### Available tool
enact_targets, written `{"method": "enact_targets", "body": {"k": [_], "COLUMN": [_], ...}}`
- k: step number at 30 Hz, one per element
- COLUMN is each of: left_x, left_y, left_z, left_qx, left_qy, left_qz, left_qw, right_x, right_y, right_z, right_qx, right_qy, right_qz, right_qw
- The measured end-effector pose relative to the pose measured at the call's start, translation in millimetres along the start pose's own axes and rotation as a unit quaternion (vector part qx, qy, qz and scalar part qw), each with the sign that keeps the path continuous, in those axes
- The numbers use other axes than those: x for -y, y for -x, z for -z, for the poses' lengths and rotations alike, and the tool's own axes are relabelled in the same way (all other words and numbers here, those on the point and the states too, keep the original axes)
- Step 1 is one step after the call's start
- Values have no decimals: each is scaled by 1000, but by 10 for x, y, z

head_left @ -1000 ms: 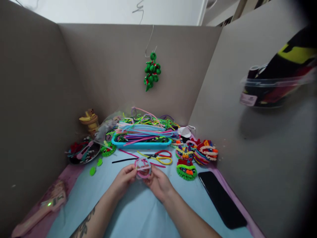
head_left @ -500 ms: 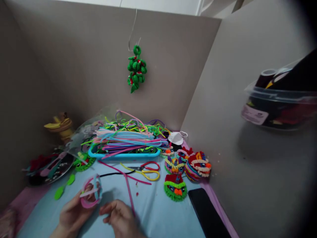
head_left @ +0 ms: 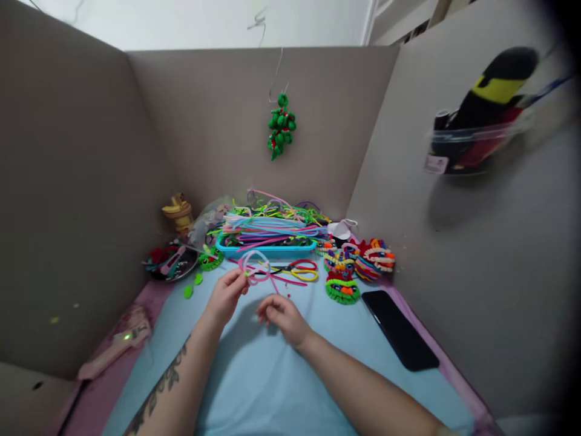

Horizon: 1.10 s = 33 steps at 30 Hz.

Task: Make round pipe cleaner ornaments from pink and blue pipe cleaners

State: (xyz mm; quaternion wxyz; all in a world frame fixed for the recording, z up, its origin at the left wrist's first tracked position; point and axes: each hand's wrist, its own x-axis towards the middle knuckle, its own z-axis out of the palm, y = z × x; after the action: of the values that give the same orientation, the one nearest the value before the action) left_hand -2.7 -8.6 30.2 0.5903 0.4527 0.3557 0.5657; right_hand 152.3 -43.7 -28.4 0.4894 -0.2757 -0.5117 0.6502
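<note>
Just in front of the blue tray (head_left: pixel 267 253), the left hand (head_left: pixel 227 295) has thumb and fingers pinched on one looped piece (head_left: pixel 255 278) of pink and pale blue fuzzy strips. The piece is raised on the near side of the tray, left of its centre. The right hand (head_left: pixel 284 318), nearer the person than the tray, has its fingers half curled and a little apart, clear of the looped piece.

One pair of scissors (head_left: pixel 290 269) with one red and one yellow handle lies before the tray, the looped piece partly covering the view of its blade end and of loose strips there. The tray itself carries a heap of coloured strips (head_left: pixel 272 227), too many to count.

Two green discs (head_left: pixel 188 292) and one green fuzzy figure (head_left: pixel 211 259) sit left of the tray, with one dish (head_left: pixel 186 266) farther left. Right of it is a cluster of colourful fuzzy heads (head_left: pixel 342 290), at least four, overlapping too much for a sure count. One black phone (head_left: pixel 400 330) lies nearer than those. One green ornament (head_left: pixel 282 126) hangs above the tray.
</note>
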Motion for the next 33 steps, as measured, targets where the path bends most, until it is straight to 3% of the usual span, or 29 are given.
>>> {"method": "enact_targets", "body": {"k": [3,9,13,16,23,33], "left_x": [-33,-95,-155,-192,-270,-243], "left_y": [52,65,40,32,38,8], "left_z": [-51,-43,7,34,8,59], "left_qx": [6,-44,-137,-175,-188,-203], "left_qy": [-44,-39,101,199,272,263], "left_qz": [0,6,61,63,122,119], "left_qw": [999,998,984,962,936,936], "right_x": [-53,-153,-149,-121,-147,-147], "right_y": [-23,-37,-54,-52,-66,-110], "right_z": [29,46,17,-27,-45,-29], "right_qx": [-71,-54,-68,-90,-76,-73], "right_qy": [-6,51,143,213,263,238], "right_qz": [16,-2,3,31,46,21], "right_qw": [997,997,987,972,961,968]}}
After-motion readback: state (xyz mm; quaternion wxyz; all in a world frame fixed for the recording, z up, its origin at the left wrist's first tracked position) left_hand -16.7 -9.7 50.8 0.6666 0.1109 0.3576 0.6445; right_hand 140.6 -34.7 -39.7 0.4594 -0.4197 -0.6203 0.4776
